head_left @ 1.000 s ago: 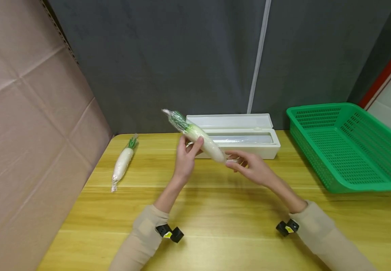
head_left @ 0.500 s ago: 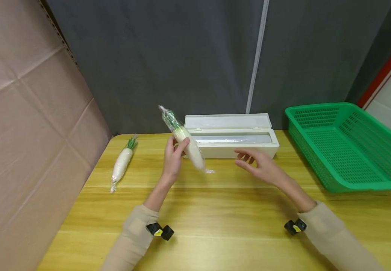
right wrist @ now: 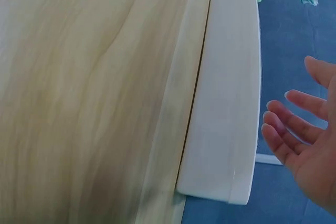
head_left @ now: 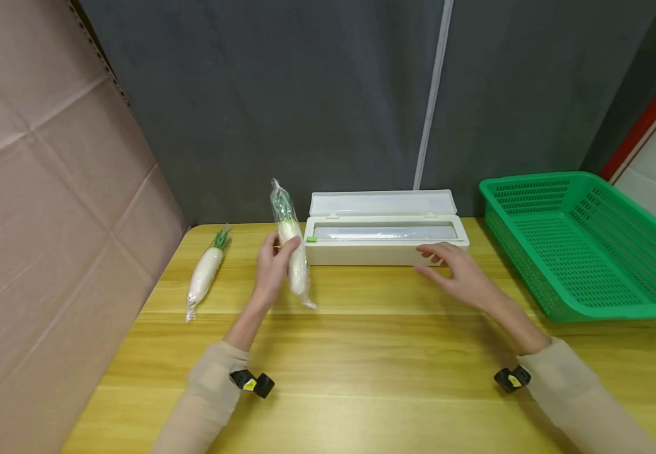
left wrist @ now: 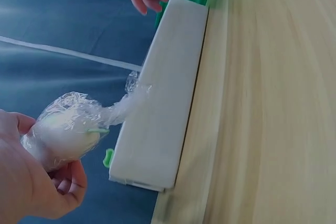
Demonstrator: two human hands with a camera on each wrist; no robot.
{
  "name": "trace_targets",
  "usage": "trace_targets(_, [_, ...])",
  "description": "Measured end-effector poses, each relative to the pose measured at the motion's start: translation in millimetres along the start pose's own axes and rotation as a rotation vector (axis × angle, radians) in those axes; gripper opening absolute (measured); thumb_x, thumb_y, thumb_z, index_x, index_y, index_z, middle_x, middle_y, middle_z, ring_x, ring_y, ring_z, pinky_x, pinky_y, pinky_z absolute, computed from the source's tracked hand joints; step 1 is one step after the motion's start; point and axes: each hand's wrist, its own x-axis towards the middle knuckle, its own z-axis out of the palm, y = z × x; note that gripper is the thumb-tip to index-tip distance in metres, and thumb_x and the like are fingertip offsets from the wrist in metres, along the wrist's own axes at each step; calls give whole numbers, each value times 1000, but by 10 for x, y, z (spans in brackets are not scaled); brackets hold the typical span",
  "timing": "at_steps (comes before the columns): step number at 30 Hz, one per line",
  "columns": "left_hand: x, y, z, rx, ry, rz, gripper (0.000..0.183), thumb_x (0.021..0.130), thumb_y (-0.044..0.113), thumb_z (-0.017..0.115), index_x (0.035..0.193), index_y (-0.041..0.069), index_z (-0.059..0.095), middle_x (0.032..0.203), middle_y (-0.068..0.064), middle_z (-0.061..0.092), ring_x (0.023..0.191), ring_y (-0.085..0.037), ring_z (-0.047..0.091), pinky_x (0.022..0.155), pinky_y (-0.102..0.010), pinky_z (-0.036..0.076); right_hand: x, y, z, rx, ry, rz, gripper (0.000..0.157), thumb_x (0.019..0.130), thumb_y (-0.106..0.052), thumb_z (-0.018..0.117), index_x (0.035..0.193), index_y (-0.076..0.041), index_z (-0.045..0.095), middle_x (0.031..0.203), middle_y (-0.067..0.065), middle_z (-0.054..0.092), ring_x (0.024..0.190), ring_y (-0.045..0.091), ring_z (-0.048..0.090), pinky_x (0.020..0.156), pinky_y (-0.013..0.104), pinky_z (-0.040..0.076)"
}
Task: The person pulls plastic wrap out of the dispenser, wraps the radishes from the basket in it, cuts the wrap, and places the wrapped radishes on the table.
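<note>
My left hand (head_left: 272, 268) grips a daikon radish (head_left: 295, 258) wrapped in cling film, thumb across its front. Its leafy green end points up and away, and a twisted film tail hangs at the lower end. In the left wrist view the wrapped radish (left wrist: 65, 132) shows end-on between thumb and fingers. My right hand (head_left: 455, 274) holds nothing; its fingers are loosely bent in front of the right end of a white cling film dispenser (head_left: 385, 253). The dispenser's lid (head_left: 383, 203) stands raised, with film visible inside and a green slider (head_left: 311, 239) at the left end.
A second wrapped daikon (head_left: 205, 275) lies on the wooden table (head_left: 351, 372) at the left. A green plastic basket (head_left: 561, 309) stands at the right. Behind the table hangs a dark grey curtain (head_left: 282, 94), and a pinkish cloth wall (head_left: 67, 221) runs along the left.
My right hand has let go of the radish's film tail and moved right. The left hand has carried the radish left and turned it more upright, uncovering the dispenser's green slider.
</note>
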Motion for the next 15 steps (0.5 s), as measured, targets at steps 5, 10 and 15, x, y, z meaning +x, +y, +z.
trace_targets(5, [46,-75,-117,118,33,-27,46,94,29,69,127,-2,59,102,-14,59,83,-18,54,65,-23,50,-40,70,-48,-19,11,0,44,98,-25,68,132,3,61,125,22,63,103,34,60,87,53,53])
trace_targets(10, [96,-156,-253,246,42,-59,49,92,37,73,123,0,64,100,-13,60,82,-20,55,66,-25,50,-87,127,-105,-47,11,20,46,99,-27,67,133,3,60,124,22,61,103,35,59,88,54,53])
trace_targets(15, [148,-270,-399,332,48,-81,50,90,37,77,120,-1,67,101,-16,62,80,-22,59,66,-26,52,-134,165,-150,-71,5,51,47,100,-29,66,134,3,59,123,22,60,104,37,58,89,55,51])
